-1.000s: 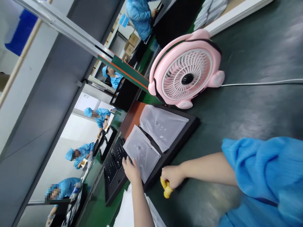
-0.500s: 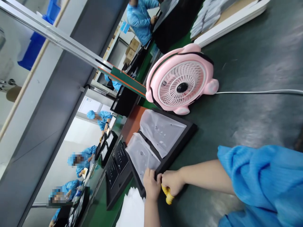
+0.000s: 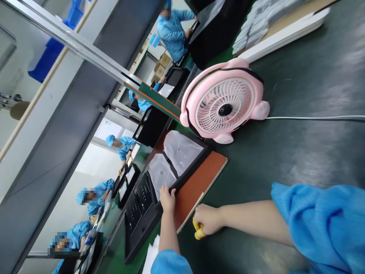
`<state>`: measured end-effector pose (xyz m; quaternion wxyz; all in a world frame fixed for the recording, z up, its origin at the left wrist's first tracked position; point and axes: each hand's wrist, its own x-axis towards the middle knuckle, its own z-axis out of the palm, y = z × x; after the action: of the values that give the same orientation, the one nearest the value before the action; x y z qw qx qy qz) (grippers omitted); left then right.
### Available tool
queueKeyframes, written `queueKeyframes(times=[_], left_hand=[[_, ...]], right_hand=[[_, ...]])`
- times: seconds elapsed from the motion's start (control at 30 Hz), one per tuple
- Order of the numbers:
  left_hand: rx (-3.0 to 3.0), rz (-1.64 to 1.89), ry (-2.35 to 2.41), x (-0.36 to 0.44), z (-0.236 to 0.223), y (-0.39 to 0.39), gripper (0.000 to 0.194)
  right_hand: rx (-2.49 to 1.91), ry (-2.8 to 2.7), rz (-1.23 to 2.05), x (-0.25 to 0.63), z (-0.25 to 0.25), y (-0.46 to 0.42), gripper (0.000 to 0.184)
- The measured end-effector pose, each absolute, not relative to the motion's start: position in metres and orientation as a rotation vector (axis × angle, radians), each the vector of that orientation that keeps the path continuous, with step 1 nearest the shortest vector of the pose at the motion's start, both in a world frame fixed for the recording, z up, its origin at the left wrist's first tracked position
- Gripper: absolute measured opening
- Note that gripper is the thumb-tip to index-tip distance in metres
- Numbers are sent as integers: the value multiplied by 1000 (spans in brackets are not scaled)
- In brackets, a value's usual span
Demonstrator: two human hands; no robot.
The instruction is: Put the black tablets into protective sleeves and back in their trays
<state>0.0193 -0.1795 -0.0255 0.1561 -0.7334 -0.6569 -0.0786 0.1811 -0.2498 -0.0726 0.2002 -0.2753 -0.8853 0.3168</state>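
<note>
At edge of black tray (image 3: 193, 165), left hand (image 3: 167, 199) rested, grip unclear; tray had slid, baring brown board (image 3: 200, 183), presumably mid-shift (right hand (image 3: 208, 220) fisted).

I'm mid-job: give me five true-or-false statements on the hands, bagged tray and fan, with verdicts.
1. The left hand touches the bagged tray. True.
2. The right hand wears yellow finger covers. True.
3. The fan is pink. True.
4. The right hand grips the fan. False: it is curled by the edge of the board, apart from the fan.
5. The bagged tray carries a single item. False: two bags lie on it.
</note>
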Motion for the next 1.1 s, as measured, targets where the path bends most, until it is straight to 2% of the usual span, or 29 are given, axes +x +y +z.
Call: queueKeyframes(times=[0.2,0.37,0.53,0.67,0.8,0.87,1.0,1.1], left_hand=[[-2017,-329,-1924,26,-35,-103,20],[-2004,-389,-1933,27,-37,-67,33],[-1907,-488,-2030,37,-46,-43,32],[-1829,-562,-2047,40,-49,-58,40],[-1511,-596,-2243,4,-39,-96,47],[-1336,-573,-2429,-25,-32,-114,44],[-1285,-531,-2669,-63,-24,-137,17],[-1298,-539,-2671,-71,-16,-155,25]], right_hand=[[-1077,-2272,825,181,-73,-241,26],[-1088,-2282,828,170,-83,-237,26],[-1089,-2297,837,167,-87,-236,23],[-1085,-2264,876,169,-87,-237,23],[-1028,-2266,891,171,-83,-239,23],[-999,-2273,906,172,-81,-239,24],[-1002,-2299,867,175,-77,-239,24],[-999,-2317,844,176,-75,-238,23]])
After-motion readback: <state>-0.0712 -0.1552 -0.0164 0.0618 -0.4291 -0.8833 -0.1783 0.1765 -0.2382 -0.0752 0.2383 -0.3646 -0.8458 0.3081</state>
